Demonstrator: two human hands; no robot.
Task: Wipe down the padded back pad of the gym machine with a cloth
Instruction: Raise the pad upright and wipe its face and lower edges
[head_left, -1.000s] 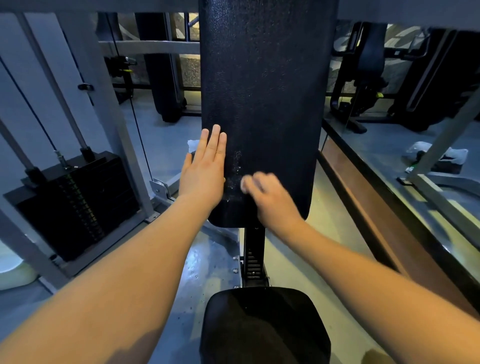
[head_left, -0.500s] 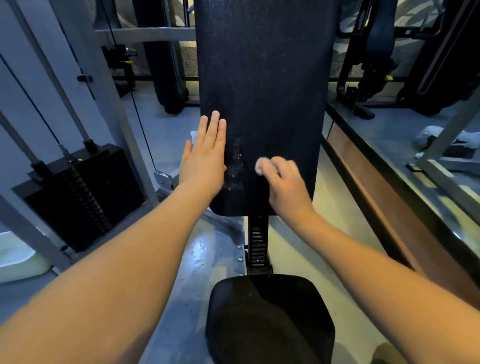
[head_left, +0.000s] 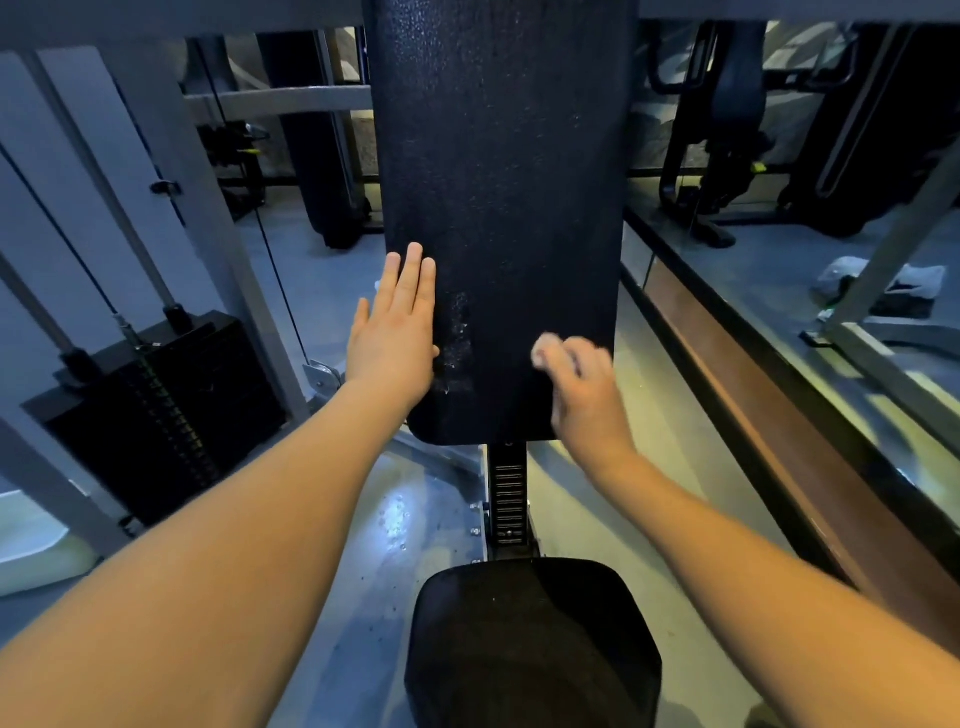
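Observation:
The tall black back pad (head_left: 501, 171) stands upright in the middle of the view, with a patch of whitish specks low on its left half. My left hand (head_left: 395, 330) lies flat against the pad's lower left edge, fingers straight and pointing up. My right hand (head_left: 584, 387), blurred, presses against the pad's lower right part with its fingers curled round a small white cloth (head_left: 544, 349); only a bit of the cloth shows past the fingertips.
The black seat pad (head_left: 530, 644) sits below on a notched post (head_left: 509, 493). A weight stack (head_left: 156, 415) with cables and grey frame bars stands at the left. A wood-trimmed ledge (head_left: 779, 426) runs along the right, other machines behind.
My right hand with the cloth has slid from the pad's lower middle rightward toward its right edge. My left hand has stayed flat on the left edge.

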